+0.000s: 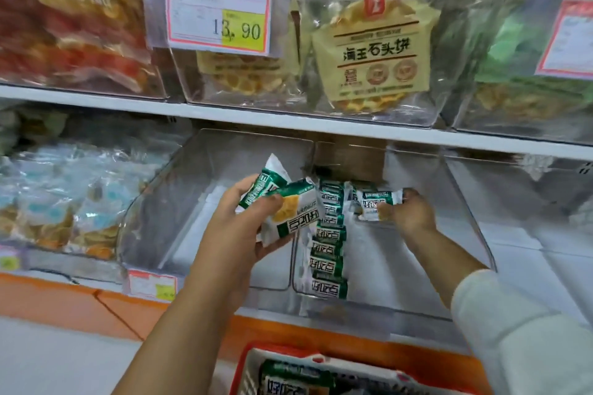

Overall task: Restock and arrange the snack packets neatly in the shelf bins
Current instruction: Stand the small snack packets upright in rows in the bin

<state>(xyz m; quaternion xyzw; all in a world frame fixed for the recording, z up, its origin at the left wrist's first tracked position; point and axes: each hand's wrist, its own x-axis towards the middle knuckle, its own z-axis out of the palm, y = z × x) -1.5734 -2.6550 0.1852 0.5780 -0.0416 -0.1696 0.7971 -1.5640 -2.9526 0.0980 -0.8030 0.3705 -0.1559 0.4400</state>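
**Restocking in progress: 1 packet being seated at the back of the bin**

The right hand is found inside the clear bin, near its back. Its fingers and thumb are curled round 1 green-and-white packet, which is held on edge just beside the far end of the stock already placed. The left hand is held in front of the bin, closed round at least 2 spare packets of the same kind. A row of packets is stood on edge along the bin's left side, running from front to back. Further stock is seen in the red basket below the shelf edge.

Assessment: the step in hand is judged to be the start of a 2nd row beside the 1st.

Recommendations:
- The packet should be lowered upright, with its green band facing the same way as those in the row.
- It should be pressed against a neighbour or the back wall, and the grip eased only once it is supported.
- The spare packets should be kept clear of the row, since packets stood on edge are judged likely to topple in sequence if nudged.
- Filling should proceed from back to front, so that later packets are not reached over.
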